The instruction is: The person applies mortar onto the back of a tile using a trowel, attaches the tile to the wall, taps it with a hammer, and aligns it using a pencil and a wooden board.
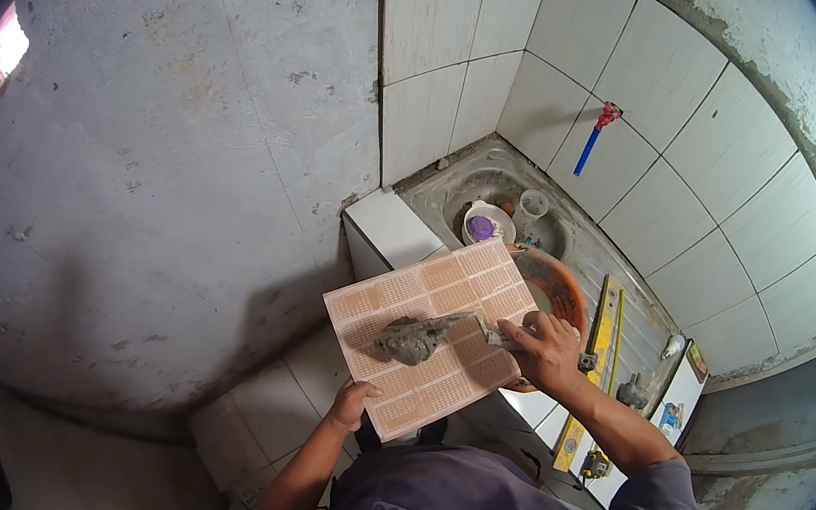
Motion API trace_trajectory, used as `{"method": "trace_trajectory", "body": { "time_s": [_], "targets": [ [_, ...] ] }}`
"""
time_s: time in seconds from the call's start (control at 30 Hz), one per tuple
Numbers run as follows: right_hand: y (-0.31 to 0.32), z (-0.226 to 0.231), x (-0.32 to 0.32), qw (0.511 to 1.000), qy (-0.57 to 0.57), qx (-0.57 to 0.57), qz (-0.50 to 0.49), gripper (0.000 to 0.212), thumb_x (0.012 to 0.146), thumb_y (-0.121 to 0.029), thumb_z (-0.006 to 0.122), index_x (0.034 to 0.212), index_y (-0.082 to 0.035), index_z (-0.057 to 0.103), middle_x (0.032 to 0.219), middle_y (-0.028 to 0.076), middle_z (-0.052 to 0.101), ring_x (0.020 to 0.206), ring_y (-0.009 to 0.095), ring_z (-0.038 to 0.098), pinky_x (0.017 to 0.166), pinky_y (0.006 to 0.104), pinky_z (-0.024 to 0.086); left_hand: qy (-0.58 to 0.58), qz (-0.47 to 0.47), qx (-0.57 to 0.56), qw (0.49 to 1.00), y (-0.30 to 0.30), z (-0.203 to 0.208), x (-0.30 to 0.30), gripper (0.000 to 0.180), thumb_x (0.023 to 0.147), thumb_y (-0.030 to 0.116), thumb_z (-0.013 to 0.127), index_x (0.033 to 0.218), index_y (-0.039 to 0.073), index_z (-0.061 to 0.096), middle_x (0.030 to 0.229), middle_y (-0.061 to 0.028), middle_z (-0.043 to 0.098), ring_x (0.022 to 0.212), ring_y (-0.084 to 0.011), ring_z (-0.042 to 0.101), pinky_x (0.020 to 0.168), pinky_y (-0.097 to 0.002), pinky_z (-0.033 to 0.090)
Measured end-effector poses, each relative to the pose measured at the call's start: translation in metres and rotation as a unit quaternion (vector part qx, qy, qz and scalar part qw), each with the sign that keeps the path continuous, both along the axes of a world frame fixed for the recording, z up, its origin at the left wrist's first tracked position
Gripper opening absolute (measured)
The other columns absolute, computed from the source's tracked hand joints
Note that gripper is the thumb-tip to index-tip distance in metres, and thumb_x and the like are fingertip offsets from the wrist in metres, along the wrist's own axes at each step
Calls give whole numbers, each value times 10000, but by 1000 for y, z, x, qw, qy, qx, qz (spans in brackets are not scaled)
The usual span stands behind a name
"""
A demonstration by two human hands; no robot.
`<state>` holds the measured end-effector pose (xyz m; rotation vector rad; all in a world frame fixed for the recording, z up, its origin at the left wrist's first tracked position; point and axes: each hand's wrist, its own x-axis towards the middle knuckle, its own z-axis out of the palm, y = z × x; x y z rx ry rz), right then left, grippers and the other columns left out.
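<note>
My left hand (352, 404) grips the near left corner of a wall tile (424, 399), thumb on top. The tile's ridged, reddish-beige back faces up. In my right hand (544, 348) is a trowel (456, 326), its handle wrapped by my fingers. Its blade reaches left over the middle of the tile, and a lump of wet grey mortar (406, 346) sits at the blade's end. Whether the blade touches the tile, I cannot tell. An orange bucket (562, 283) is partly hidden behind the tile and my right hand.
Behind the tile is a steel sink (442, 196) holding a white bowl (476, 215) and a clear cup (531, 205). A yellow spirit level (600, 329) and a tape measure (595, 463) lie on the right. A red tap (607, 113) with a blue end juts from the tiled wall (724, 199).
</note>
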<state>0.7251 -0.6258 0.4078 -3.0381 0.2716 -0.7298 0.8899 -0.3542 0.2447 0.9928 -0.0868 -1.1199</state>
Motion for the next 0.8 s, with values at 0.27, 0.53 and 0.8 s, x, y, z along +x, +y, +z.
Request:
{"method": "trace_trajectory", "body": {
  "time_s": [0.27, 0.53, 0.8],
  "targets": [
    [4, 19, 8, 998, -47, 51, 11, 409, 629, -156, 664, 1030, -235, 634, 793, 22, 508, 685, 187, 533, 551, 322, 384, -6, 7, -5, 1000, -1, 1, -1, 412, 711, 42, 474, 1110, -45, 529, 1031, -111, 596, 946, -202, 561, 855, -306, 420],
    [-15, 11, 9, 996, 82, 5, 41, 344, 664, -213, 665, 1006, -203, 625, 786, 33, 512, 702, 208, 546, 568, 339, 413, -3, 30, 10, 999, -1, -4, -4, 336, 715, 27, 478, 1037, -33, 554, 973, -96, 601, 890, -187, 565, 823, -292, 431],
    [-31, 13, -21, 984, 145, 28, 102, 404, 641, -218, 695, 1035, -209, 610, 809, 33, 510, 718, 213, 557, 595, 339, 431, -10, 53, 24, 998, 2, -12, -2, 241, 727, 14, 497, 959, -11, 557, 888, -77, 588, 830, -169, 560, 779, -282, 443]
  ]
}}
